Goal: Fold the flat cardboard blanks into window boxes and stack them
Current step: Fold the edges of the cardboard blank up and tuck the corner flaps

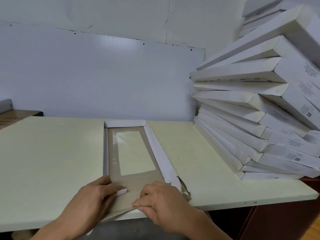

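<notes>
- While the blank (131,153) lies flat on the tabletop (52,161) with its long axis running straight away from the person, both hands work its near end, so the coming fold turns on that end, which sits right under the grip rather than out at reach.
- Its grey inner face is up; the clear window (136,151) sits in the middle, the far end flap (124,123) and the left side wall are raised, and the right side strip (159,153) lies splayed outward.
- Left hand (97,193): fingers curled on the near left corner, pinching a small white tab (122,192) against the panel.
- Right hand (161,203): fingers and thumb pinch the near edge flap (121,212), which overhangs the tabletop's front edge; it looks to be lifting that flap, as I judge it.
- Neither hand is nearer; they sit just beside each other across the blank's short width, left on the tab, right on the flap.
- Cream tabletop, scuffed, with bare room to either side of the blank.
- Well to the right, a leaning stack of finished boxes (251,118) fans out against the pale wall (103,75); its slant suggests any added box should be set down gently.
</notes>
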`<action>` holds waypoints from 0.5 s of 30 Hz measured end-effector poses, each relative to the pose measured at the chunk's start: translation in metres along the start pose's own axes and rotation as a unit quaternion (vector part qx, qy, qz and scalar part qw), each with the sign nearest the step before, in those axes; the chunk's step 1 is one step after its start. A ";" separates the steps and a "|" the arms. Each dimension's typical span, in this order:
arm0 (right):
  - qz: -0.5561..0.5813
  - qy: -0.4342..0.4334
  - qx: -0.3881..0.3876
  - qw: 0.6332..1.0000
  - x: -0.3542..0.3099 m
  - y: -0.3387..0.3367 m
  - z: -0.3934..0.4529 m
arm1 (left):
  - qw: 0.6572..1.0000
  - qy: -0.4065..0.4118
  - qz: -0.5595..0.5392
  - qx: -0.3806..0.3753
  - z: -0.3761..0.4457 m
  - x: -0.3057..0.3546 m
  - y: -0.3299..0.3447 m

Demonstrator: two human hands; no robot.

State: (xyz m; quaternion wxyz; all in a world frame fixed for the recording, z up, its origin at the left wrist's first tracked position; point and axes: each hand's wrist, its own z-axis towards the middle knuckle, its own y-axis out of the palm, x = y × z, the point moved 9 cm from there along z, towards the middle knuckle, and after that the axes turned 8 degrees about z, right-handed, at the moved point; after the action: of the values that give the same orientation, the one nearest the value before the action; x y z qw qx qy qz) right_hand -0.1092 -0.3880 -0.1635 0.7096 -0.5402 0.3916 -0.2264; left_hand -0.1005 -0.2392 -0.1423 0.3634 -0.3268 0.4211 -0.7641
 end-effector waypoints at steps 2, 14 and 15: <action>0.003 0.002 0.005 1.000 -0.001 0.001 0.001 | 1.000 0.001 -0.017 -0.004 0.003 -0.002 -0.001; -0.006 0.056 0.033 0.998 -0.002 0.001 0.011 | 0.996 0.013 -0.086 -0.007 0.003 -0.002 -0.008; -0.007 0.060 0.032 0.998 -0.002 0.001 0.011 | 0.996 0.012 -0.085 -0.006 0.002 -0.002 -0.008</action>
State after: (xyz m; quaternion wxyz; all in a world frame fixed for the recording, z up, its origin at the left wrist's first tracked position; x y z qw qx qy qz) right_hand -0.1016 -0.3795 -0.1623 0.7004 -0.5054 0.4222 -0.2753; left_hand -0.0999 -0.2349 -0.1347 0.2901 -0.3541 0.4009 -0.7936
